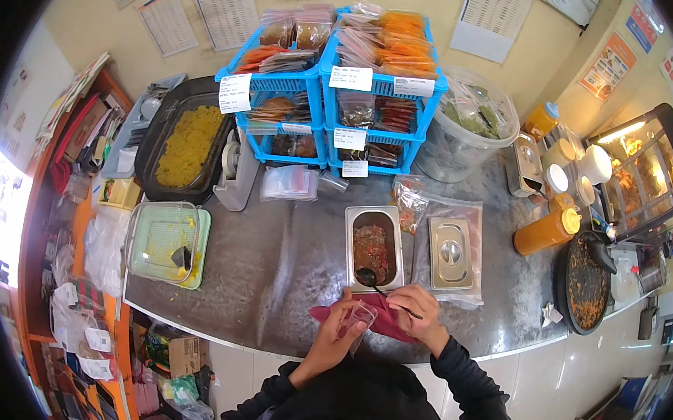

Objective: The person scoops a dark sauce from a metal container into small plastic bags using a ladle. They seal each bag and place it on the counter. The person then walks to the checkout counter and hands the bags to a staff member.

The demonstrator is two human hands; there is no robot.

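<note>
My left hand [337, 331] grips a small clear plastic bag [363, 316] near the table's front edge, its mouth spread between thumb and fingers. In my right hand [417, 312] is a dark spoon [368, 278], its bowl over the near end of a steel food pan [399, 238]. Reddish-brown chunky sauce [371, 246] lies in that pan. A dark pink cloth [385, 314] is spread under my hands, in front of the pan. Right of the pan, a steel lid [450, 254] rests on a clear plastic sheet or bag [477, 220].
Blue stacked baskets [327, 72] of filled sachets stand at the back. To the left are a tray of yellow food [191, 147] and a green-based container [202, 241]. A squeeze bottle [545, 231] and a stone mortar [586, 286] stand right. Empty bags [290, 183] lie mid-table.
</note>
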